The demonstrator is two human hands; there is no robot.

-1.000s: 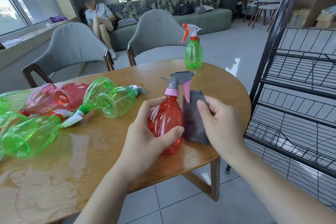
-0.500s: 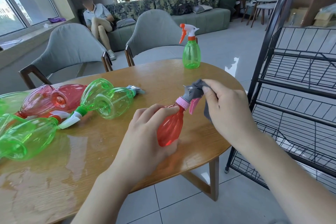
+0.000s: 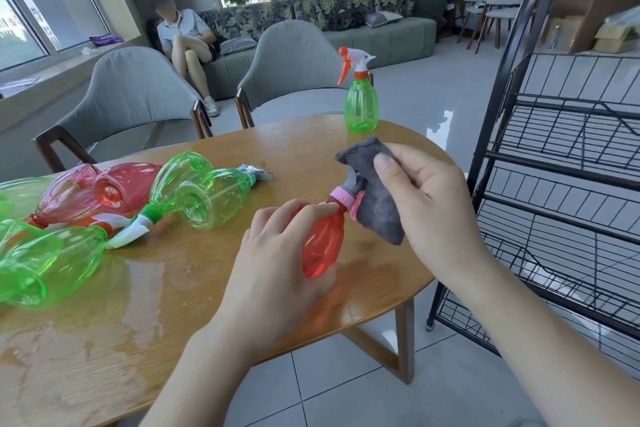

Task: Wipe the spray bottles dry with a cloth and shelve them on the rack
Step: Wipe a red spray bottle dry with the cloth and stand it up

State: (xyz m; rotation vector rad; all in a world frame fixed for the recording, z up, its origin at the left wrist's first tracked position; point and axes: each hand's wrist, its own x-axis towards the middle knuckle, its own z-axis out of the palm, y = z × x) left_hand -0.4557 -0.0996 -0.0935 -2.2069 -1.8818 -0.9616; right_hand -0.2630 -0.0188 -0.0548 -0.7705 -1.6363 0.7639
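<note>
My left hand grips a red spray bottle by its body, tilted with the neck pointing up and right over the wooden table. My right hand holds a grey cloth wrapped over the bottle's grey and pink spray head, which is mostly hidden. A green spray bottle with an orange and white trigger stands upright at the table's far edge. Several green and red bottles lie on their sides at the left. The black wire rack stands to the right of the table.
The tabletop is wet and shiny near the front left. Two grey chairs stand behind the table. A person sits on a sofa further back. Tiled floor lies between table and rack.
The red bottle went from upright to tilted in my left hand. My right hand brought the cloth from the bottle's side up onto the spray head.
</note>
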